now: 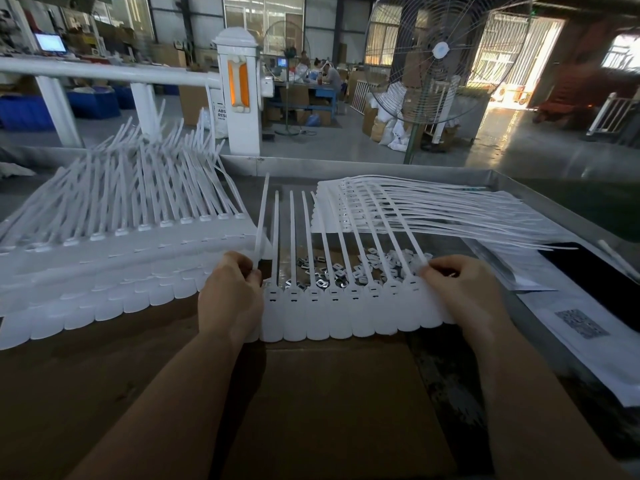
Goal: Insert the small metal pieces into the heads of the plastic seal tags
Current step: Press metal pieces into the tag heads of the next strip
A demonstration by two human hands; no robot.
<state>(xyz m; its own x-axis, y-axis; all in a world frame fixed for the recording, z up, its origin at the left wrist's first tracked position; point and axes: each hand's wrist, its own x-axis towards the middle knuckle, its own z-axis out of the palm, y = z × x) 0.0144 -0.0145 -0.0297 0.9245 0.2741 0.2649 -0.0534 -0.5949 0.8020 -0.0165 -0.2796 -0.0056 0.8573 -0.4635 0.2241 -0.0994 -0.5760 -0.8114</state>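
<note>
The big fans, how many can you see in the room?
2. One large fan stands close behind the table on the right. A smaller one stands farther back near the middle, by the workers' bench. More may be hidden behind the clutter.

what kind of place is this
Most likely a factory assembly floor: stacks of white plastic seal tags on the bench, a pile of small metal pieces, and a big industrial fan behind.

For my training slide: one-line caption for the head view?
Both hands hold a strip of seal tags over loose metal pieces.
</note>
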